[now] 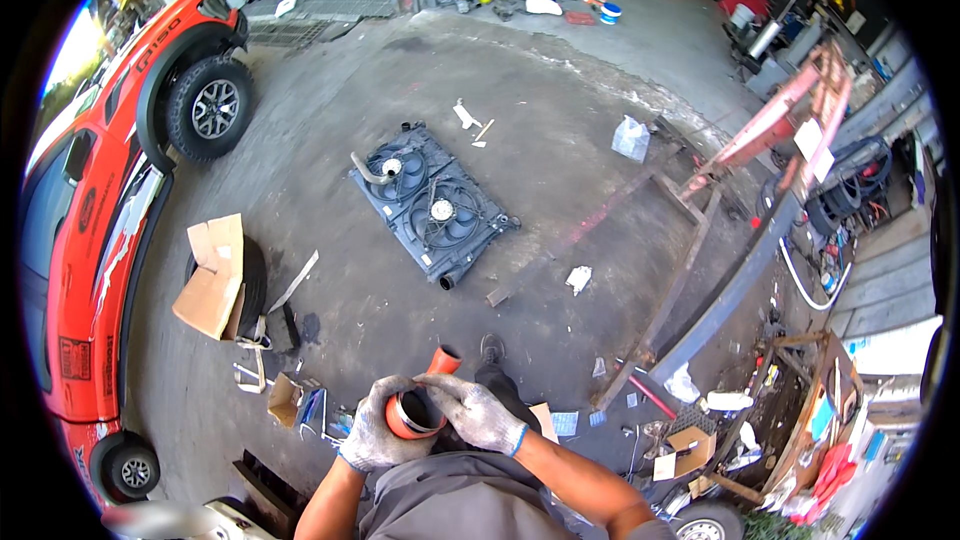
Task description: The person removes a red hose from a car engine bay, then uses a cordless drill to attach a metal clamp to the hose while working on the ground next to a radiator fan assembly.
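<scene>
Head view, nearest first: just beyond my grey shirt (pixel 440 500), my gloved left hand (pixel 383 427) is wrapped around the lower end of an orange bent hose (pixel 437 365), its dark mouth showing. My gloved right hand (pixel 478 410) has its fingers laid over the middle, grasping it too; they hide the bend, so I cannot tell whether it is one piece or two. Both visible ends are free, so I judge the hose is being handled and is not fitted to anything yet. Past it are my dark shoe (pixel 492 348) and, to the left, a small open carton (pixel 284 400). Farther out, the twin-fan radiator (pixel 420 202) lies on the concrete floor (pixel 560 190), well apart from the hose and outside any vehicle; putting it in one, if wanted, would be left. A grey curved pipe (pixel 370 171) sits by one fan; whether it is fastened, I cannot tell. Farther left stands the orange-red pickup (pixel 72 285), its front wheel (pixel 214 108) on
</scene>
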